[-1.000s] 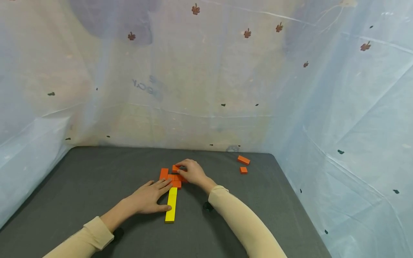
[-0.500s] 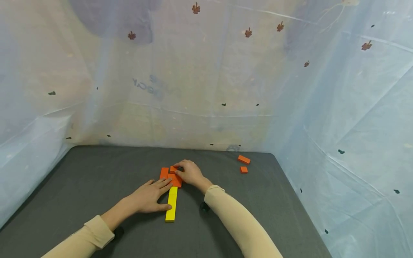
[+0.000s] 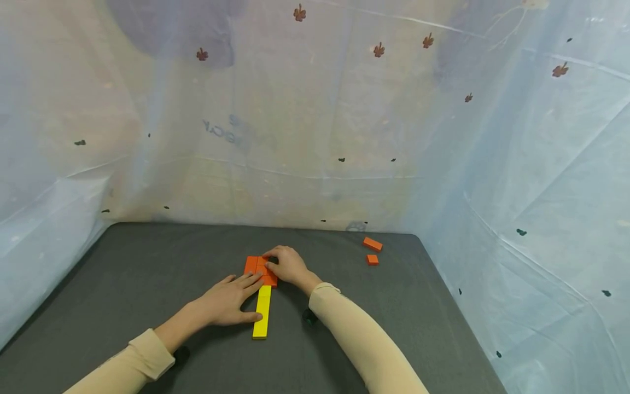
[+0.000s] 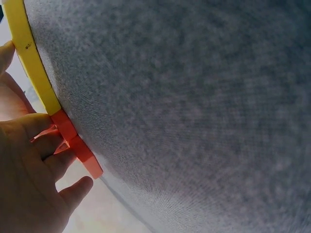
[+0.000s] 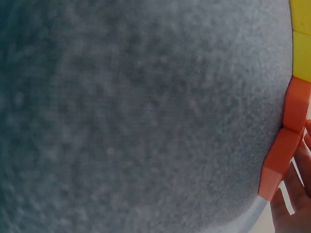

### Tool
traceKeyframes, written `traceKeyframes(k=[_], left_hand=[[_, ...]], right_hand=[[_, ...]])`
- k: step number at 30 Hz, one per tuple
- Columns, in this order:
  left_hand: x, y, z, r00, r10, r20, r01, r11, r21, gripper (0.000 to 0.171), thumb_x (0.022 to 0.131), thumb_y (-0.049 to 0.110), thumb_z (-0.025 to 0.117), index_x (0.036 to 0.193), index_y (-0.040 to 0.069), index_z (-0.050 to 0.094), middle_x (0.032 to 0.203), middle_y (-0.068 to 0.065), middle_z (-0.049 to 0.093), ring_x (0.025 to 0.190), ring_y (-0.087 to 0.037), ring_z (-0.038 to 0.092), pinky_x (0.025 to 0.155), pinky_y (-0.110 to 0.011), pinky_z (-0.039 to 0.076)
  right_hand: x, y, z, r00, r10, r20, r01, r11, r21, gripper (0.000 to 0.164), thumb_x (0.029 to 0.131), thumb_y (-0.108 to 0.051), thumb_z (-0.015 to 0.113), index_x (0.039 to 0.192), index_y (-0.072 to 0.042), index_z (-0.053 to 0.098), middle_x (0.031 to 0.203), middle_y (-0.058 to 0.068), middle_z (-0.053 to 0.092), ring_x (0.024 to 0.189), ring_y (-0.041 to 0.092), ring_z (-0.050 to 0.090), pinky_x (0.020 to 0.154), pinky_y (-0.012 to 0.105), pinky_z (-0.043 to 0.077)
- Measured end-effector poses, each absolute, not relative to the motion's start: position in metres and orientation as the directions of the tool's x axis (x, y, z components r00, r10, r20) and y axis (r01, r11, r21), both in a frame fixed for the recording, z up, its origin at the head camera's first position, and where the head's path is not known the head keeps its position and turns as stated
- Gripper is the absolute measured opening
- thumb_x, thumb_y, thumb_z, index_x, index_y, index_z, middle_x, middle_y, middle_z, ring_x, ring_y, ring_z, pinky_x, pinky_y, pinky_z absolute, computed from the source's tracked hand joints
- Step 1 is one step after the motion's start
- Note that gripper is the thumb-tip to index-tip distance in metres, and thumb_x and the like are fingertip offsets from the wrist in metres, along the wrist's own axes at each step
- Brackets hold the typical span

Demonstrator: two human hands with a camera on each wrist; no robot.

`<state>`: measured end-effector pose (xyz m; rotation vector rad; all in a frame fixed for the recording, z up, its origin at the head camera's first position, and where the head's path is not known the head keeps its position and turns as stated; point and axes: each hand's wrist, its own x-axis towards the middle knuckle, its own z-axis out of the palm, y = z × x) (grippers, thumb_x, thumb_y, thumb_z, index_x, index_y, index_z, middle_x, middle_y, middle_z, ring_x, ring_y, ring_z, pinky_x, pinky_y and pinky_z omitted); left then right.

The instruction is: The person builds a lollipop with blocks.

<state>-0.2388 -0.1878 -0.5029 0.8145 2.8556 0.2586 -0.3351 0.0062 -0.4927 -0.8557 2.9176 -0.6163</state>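
Several orange blocks (image 3: 251, 264) lie packed together on the dark table, with a strip of yellow blocks (image 3: 261, 323) running from their near side. My left hand (image 3: 225, 302) lies flat with fingers spread, fingertips on the orange group and thumb on the yellow strip. At the far right of the group, my right hand (image 3: 289, 265) pinches an orange block (image 3: 261, 261) between thumb and fingers, partly hiding it. In the left wrist view, the fingers meet the edge of the orange row (image 4: 86, 158). The right wrist view shows fingers beside an orange block (image 5: 282, 150).
Two loose orange blocks, a longer one (image 3: 373, 243) and a short one (image 3: 372, 260), lie at the back right of the dark table (image 3: 394, 306). Translucent plastic sheeting (image 3: 295, 126) hangs behind the table and along its sides.
My right hand has slid its orange block to the left and slightly nearer, closing the gap to the orange group. My left hand has stayed in place.
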Motion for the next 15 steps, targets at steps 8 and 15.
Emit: traceKeyframes(k=[8,15], left_hand=[[-0.2385,-0.1878,-0.5026,-0.838,0.535,-0.105,0.508,0.836,0.207,0.096,0.093,0.075,0.057,0.161,0.009,0.041,0.168,-0.011,0.032,0.153,-0.036,0.034,0.118,-0.068,0.028],[-0.2381,-0.1871,-0.5026,-0.841,0.529,-0.112,0.499,0.840,0.213,0.095,0.093,0.075,0.058,0.161,0.010,0.041,0.169,-0.010,0.032,0.153,-0.035,0.034,0.118,-0.068,0.028]], right_hand=[[-0.3344,0.0074,-0.4925,-0.845,-0.530,0.071,-0.514,0.767,-0.385,0.031,0.105,-0.025,0.065,0.135,-0.018,0.072,0.135,0.002,0.068,0.128,0.023,0.060,0.111,0.041,0.047],[-0.3358,0.0081,-0.4951,-0.840,-0.537,0.071,-0.520,0.762,-0.387,0.031,0.105,-0.025,0.065,0.135,-0.019,0.072,0.136,0.001,0.067,0.128,0.023,0.060,0.112,0.041,0.047]])
